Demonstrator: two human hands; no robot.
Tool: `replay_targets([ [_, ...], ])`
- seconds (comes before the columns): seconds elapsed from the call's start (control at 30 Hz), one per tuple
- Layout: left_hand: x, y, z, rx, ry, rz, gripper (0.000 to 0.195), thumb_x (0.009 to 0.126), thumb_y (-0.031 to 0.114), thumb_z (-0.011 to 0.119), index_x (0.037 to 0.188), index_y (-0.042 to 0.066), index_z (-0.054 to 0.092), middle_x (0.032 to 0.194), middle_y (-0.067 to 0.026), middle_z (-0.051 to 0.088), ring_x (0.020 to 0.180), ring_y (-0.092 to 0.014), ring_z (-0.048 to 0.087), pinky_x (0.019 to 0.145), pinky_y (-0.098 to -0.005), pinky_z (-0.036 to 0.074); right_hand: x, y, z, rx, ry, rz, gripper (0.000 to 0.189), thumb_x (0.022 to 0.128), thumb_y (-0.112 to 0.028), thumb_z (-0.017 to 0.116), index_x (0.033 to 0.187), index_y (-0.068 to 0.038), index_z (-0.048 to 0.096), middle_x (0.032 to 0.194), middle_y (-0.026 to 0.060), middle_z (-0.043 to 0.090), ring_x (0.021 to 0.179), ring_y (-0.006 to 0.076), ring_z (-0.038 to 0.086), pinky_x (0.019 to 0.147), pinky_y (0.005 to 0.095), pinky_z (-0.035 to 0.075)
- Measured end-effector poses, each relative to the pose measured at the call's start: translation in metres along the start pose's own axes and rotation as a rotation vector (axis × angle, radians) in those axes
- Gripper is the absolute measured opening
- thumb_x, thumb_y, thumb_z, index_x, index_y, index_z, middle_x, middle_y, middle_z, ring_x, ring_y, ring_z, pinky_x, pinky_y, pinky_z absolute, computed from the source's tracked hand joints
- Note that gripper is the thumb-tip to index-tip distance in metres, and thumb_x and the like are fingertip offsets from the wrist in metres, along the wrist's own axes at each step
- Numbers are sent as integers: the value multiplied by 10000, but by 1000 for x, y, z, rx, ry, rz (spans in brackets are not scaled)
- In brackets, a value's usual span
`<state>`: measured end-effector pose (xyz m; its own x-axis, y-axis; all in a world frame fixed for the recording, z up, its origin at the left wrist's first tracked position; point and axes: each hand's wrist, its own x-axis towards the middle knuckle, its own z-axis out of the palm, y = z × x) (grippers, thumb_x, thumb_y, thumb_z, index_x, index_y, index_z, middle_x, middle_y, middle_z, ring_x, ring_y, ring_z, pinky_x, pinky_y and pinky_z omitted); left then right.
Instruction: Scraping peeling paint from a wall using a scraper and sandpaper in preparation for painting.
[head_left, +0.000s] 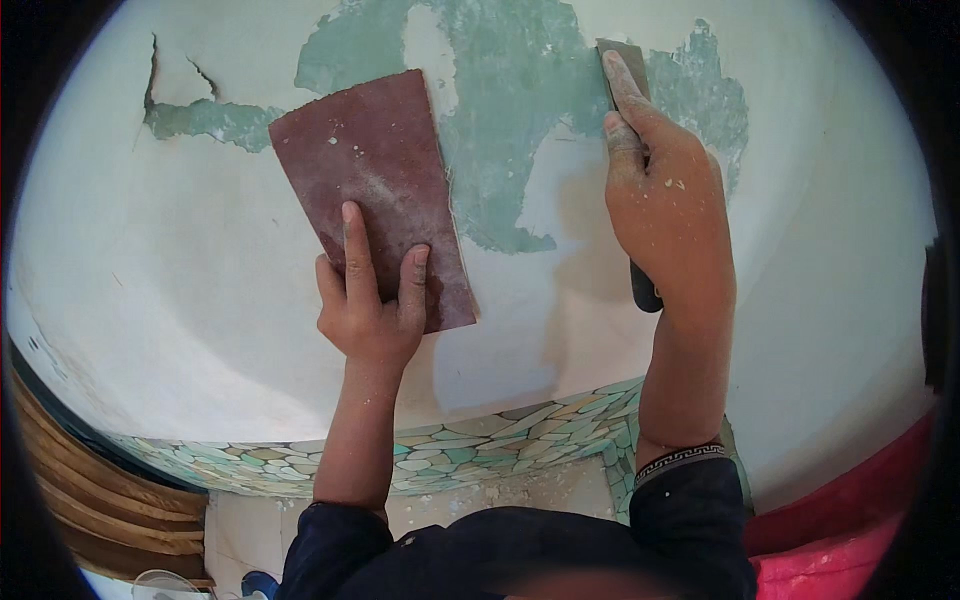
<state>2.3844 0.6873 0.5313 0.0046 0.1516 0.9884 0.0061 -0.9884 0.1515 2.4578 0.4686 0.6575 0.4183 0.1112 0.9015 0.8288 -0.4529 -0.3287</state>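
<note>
My left hand holds a dark red sheet of sandpaper in front of the wall, fingers and thumb spread over its lower part. The sheet bears pale dust and a few specks. In my right hand is a scraper or putty knife, its blade pointing up near the wall and the end of its black handle showing below the palm. Around both hands stretches a white painted wall, with a large patch of green underlayer laid bare and ragged paint edges. Dust covers my right index finger.
Cracks run through the wall at the upper left. Below lie a mosaic-patterned tile band and a floor with crumbs of debris. Brown curved slats stand at the lower left, red fabric at the lower right.
</note>
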Motion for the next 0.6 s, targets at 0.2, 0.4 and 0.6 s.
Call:
replay_targets([
  [0.2, 2, -5, 6, 12, 97, 68, 746, 809, 303, 873, 1451, 58, 583, 842, -65, 487, 604, -171, 471, 488, -273, 427, -10, 4, -3, 32, -65, 122, 429, 985, -82, 552, 1402, -151, 628, 880, 273, 675, 699, 376, 682, 706, 392, 550],
  [0.4, 2, -4, 4, -4, 94, 89, 749, 810, 294, 873, 1453, 50, 578, 846, -68, 500, 607, -172, 463, 487, -274, 423, 5, 2, -6, -56, -13, -5, 438, 978, -73, 568, 1404, -158, 629, 854, 268, 654, 642, 348, 654, 650, 363, 525],
  [0.6, 2, -6, 4, 11, 90, 83, 749, 817, 295, 869, 1458, 45, 572, 842, -63, 499, 612, -171, 450, 482, -271, 410, -12, 13, 4, 119, -25, 23, 456, 964, -72, 556, 1407, -154, 624, 911, 250, 691, 792, 388, 711, 729, 413, 559],
])
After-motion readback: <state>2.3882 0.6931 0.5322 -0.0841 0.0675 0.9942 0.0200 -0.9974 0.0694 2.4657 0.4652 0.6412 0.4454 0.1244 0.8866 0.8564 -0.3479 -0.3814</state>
